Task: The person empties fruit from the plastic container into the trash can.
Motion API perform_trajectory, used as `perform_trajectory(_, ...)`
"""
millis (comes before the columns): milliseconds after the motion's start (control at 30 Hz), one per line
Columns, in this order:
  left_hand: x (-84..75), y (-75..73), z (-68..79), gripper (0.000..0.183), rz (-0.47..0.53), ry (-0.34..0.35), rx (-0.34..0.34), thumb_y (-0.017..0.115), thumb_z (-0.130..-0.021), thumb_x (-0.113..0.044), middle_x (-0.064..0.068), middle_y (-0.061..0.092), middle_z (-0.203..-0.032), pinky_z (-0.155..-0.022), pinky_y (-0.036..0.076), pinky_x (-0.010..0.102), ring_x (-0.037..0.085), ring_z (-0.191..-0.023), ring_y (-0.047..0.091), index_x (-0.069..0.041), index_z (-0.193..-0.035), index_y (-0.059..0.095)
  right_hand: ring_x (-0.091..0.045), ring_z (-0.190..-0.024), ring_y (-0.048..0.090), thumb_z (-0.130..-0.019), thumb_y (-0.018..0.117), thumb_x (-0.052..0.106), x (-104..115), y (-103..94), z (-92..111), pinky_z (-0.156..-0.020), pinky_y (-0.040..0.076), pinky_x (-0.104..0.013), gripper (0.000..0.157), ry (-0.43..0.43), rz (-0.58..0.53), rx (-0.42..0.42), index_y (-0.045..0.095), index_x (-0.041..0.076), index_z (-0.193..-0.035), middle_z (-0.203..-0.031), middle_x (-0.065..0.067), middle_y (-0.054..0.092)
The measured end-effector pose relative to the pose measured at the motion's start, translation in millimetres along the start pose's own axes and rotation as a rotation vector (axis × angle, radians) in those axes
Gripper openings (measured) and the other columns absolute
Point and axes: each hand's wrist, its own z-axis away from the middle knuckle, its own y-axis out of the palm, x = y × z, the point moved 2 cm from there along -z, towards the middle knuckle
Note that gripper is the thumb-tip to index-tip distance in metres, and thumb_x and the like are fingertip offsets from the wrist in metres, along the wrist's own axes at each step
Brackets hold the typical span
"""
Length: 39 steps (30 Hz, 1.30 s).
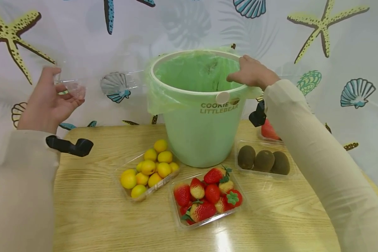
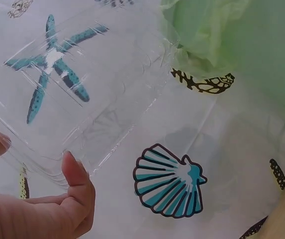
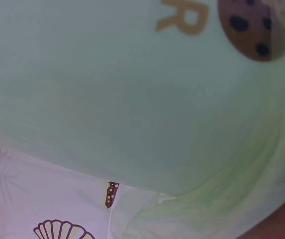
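Note:
My left hand (image 1: 51, 99), raised at the left, pinches one end of a clear plastic container (image 2: 117, 119) between thumb and fingers. See-through and shiny, the container reaches toward the bin, with the patterned cloth showing through it. A pale green trash bin (image 1: 204, 129) stands upright on the table. A thin light green bag (image 1: 163, 101) lines it and folds over its cream rim. At the bin's right side my right hand (image 1: 255, 73) rests over the rim, thumb stretched above the opening and fingers pointing away. In the right wrist view the bin wall hides most of that hand.
In front of the bin are clear trays of small yellow fruits (image 1: 148, 168) and strawberries (image 1: 208, 197). Kiwis (image 1: 264, 161) sit in a tray to its right, with a red fruit (image 1: 268, 131) behind them. A sea-patterned cloth (image 1: 129, 31) hangs behind the wooden table (image 1: 91, 210).

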Motion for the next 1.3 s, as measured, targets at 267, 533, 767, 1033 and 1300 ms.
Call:
perform_trajectory(267, 12.5, -25.4, -4.7, 0.073, -0.032, -0.033, -0.007, 0.060, -0.084, -0.036, -0.005, 0.024, -0.124, -0.090, 0.041, 0.025, 0.012, -0.110, 0.037, -0.031, -0.134, 0.007, -0.031, -0.137, -0.003, -0.086, 0.043, 0.038, -3, 0.6, -1, -0.110, 0.009, -0.047, 0.083, -0.001, -0.019, 0.004, -0.006, 0.000, -0.142, -0.149, -0.014, -0.009)
perform_trajectory(533, 33.4, -47.9, -11.2, 0.071, -0.106, -0.062, -0.030, 0.059, -0.084, -0.039, -0.003, 0.024, -0.123, -0.085, 0.042, 0.022, 0.011, -0.111, 0.035, -0.030, -0.130, 0.006, -0.030, -0.137, -0.004, -0.086, 0.043, 0.038, -4, 3.7, -2, -0.110, 0.008, -0.046, 0.083, 0.007, -0.035, 0.010, -0.005, 0.001, -0.142, -0.149, -0.013, -0.010)
perform_trajectory(767, 57.6, -62.7, -16.7, 0.065, -0.157, -0.062, -0.053, 0.061, -0.083, -0.038, 0.000, 0.028, -0.110, -0.079, 0.045, 0.023, 0.012, -0.094, 0.044, -0.024, -0.123, 0.012, -0.031, -0.137, -0.003, -0.086, 0.044, 0.038, -6, 3.2, -3, -0.110, 0.010, -0.047, 0.083, 0.006, -0.037, 0.002, -0.005, 0.001, -0.142, -0.149, -0.013, -0.009)
perform_trajectory(1033, 83.3, -71.5, -21.3, 0.059, -0.228, -0.075, -0.054, 0.059, -0.084, -0.038, 0.005, 0.028, -0.106, -0.075, 0.047, 0.024, 0.017, -0.088, 0.043, -0.020, -0.119, 0.015, -0.030, -0.137, -0.004, -0.086, 0.043, 0.039, -6, 0.6, -2, -0.110, 0.010, -0.047, 0.082, 0.008, -0.040, 0.004, -0.005, 0.003, -0.143, -0.149, -0.012, -0.011)
perform_trajectory(1300, 101.5, -78.8, -20.9, 0.048, -0.307, -0.071, 0.015, 0.063, -0.081, -0.036, 0.008, 0.036, -0.107, -0.079, 0.051, 0.027, 0.018, -0.089, 0.051, -0.018, -0.112, 0.031, -0.030, -0.137, -0.003, -0.086, 0.043, 0.038, -5, -3.1, -1, -0.110, 0.011, -0.047, 0.082, 0.004, -0.041, -0.002, -0.005, 0.003, -0.142, -0.149, -0.012, -0.010)
